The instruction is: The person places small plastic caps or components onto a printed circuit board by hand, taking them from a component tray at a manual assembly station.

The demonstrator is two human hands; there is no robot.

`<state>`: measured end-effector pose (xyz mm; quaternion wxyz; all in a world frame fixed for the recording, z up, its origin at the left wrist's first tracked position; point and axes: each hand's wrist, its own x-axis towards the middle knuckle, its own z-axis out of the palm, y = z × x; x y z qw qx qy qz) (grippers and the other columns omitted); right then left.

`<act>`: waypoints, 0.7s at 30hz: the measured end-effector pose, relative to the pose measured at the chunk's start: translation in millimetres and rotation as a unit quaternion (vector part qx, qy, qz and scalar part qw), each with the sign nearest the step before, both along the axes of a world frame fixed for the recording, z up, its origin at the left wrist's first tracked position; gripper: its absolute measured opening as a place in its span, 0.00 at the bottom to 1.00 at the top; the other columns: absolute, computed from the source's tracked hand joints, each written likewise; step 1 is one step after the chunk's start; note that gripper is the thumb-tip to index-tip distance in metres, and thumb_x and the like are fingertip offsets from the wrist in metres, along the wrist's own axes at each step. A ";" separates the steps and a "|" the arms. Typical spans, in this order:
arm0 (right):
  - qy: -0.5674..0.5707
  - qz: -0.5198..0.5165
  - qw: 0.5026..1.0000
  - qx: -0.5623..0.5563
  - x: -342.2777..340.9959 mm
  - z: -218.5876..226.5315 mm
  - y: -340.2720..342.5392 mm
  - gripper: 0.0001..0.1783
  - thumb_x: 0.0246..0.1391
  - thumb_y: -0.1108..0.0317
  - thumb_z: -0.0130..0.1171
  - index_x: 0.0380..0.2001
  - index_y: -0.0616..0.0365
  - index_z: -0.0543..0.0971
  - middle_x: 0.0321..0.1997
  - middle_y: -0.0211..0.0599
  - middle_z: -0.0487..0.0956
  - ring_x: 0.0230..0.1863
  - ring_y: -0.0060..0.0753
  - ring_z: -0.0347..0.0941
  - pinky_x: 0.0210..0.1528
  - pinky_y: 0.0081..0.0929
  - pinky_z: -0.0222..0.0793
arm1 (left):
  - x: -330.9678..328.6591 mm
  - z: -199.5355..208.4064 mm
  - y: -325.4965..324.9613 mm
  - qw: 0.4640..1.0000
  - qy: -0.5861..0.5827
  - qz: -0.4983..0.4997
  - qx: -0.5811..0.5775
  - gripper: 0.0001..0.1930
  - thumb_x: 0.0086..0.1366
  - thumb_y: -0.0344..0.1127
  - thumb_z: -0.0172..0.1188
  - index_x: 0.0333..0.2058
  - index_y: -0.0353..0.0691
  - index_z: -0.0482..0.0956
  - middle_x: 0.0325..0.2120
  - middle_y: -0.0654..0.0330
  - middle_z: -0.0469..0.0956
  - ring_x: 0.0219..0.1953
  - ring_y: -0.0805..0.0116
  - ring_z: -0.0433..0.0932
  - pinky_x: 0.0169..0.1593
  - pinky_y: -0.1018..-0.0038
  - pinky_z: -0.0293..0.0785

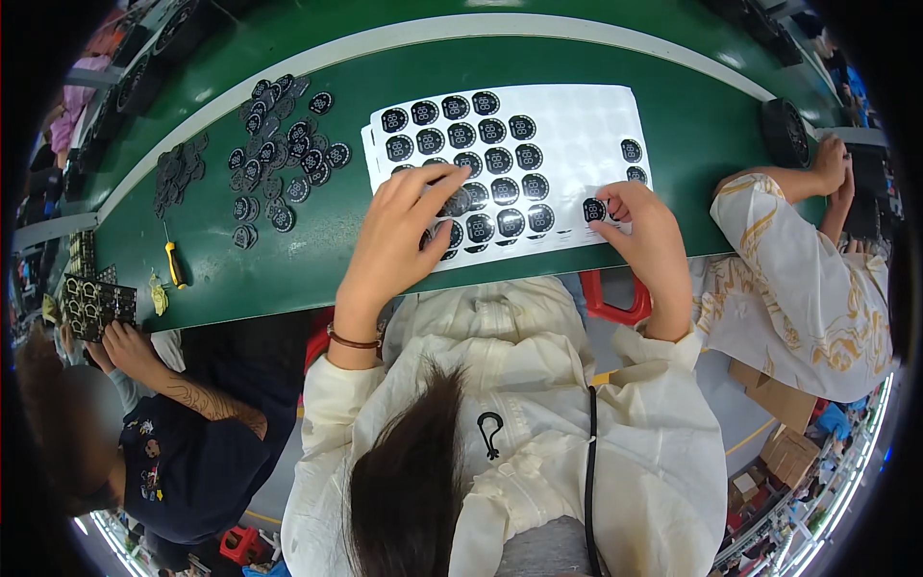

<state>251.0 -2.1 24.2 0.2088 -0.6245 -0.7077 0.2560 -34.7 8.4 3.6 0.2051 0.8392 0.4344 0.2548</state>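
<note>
A white sheet bears rows of black round stickers with white markings. My left hand is over its lower left part, with fingers curved and the thumb apart from them. A greyish round disc shows between that thumb and the fingers. At the sheet's lower right, my right hand pinches a black round sticker by its right side between thumb and fingers. Two stickers sit near the sheet's right edge, above my right hand.
Loose black discs lie heaped on the green table, with a darker heap farther left. A yellow-handled screwdriver lies near the left edge. Co-workers sit on both sides; one handles a black panel. A black roll stands at right.
</note>
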 end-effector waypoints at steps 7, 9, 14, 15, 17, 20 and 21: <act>-0.037 0.088 0.995 -0.036 10.2 2.7 22.0 0.16 0.35 0.78 0.67 0.29 0.60 0.72 0.27 0.34 0.70 0.31 0.31 0.67 0.36 0.25 0.66 | 10.5 -15.2 -16.7 0.984 -0.065 0.162 0.023 0.23 0.48 0.30 0.66 0.44 0.38 0.73 0.47 0.56 0.70 0.48 0.54 0.68 0.50 0.64 0.66; -0.020 0.108 0.991 -0.072 12.9 5.2 26.4 0.17 0.34 0.78 0.67 0.29 0.60 0.71 0.27 0.34 0.69 0.31 0.30 0.66 0.36 0.23 0.65 | 11.9 -16.5 -19.1 0.984 -0.067 0.164 0.026 0.23 0.48 0.30 0.66 0.44 0.37 0.73 0.47 0.56 0.70 0.48 0.54 0.68 0.51 0.64 0.65; 0.062 0.139 0.983 -0.107 21.2 -2.6 19.2 0.17 0.34 0.80 0.66 0.27 0.58 0.69 0.27 0.31 0.68 0.31 0.26 0.65 0.36 0.20 0.62 | 11.2 -19.1 -19.1 0.984 -0.083 0.156 0.038 0.22 0.48 0.29 0.66 0.44 0.37 0.73 0.46 0.56 0.71 0.47 0.52 0.69 0.50 0.64 0.66; 0.064 0.141 0.982 -0.106 23.4 -6.0 17.3 0.17 0.34 0.80 0.66 0.27 0.58 0.69 0.27 0.31 0.68 0.31 0.26 0.65 0.36 0.20 0.62 | 9.8 -19.2 -17.9 0.984 -0.090 0.147 0.040 0.21 0.49 0.29 0.66 0.44 0.37 0.73 0.45 0.55 0.72 0.46 0.52 0.70 0.49 0.64 0.67; 0.187 0.114 0.970 -0.104 25.9 -6.2 9.5 0.15 0.35 0.82 0.64 0.26 0.59 0.70 0.28 0.29 0.68 0.31 0.23 0.64 0.36 0.19 0.60 | 9.0 -16.6 -20.2 0.982 -0.110 0.154 0.023 0.21 0.50 0.28 0.65 0.44 0.36 0.73 0.44 0.55 0.73 0.45 0.53 0.72 0.48 0.65 0.68; 0.313 0.055 0.943 -0.097 21.3 -5.2 1.4 0.13 0.36 0.83 0.63 0.24 0.59 0.70 0.28 0.27 0.68 0.32 0.20 0.64 0.36 0.19 0.60 | 9.9 -10.0 -23.6 0.975 -0.151 0.164 -0.011 0.20 0.53 0.24 0.63 0.46 0.35 0.71 0.41 0.54 0.76 0.43 0.57 0.76 0.47 0.68 0.71; 0.375 0.010 0.923 -0.089 11.8 0.9 -0.2 0.12 0.37 0.84 0.62 0.24 0.59 0.70 0.28 0.27 0.68 0.32 0.20 0.64 0.36 0.19 0.59 | 12.3 -8.1 -24.9 0.957 -0.234 0.164 -0.049 0.20 0.54 0.23 0.61 0.47 0.35 0.71 0.39 0.54 0.77 0.42 0.59 0.77 0.46 0.70 0.72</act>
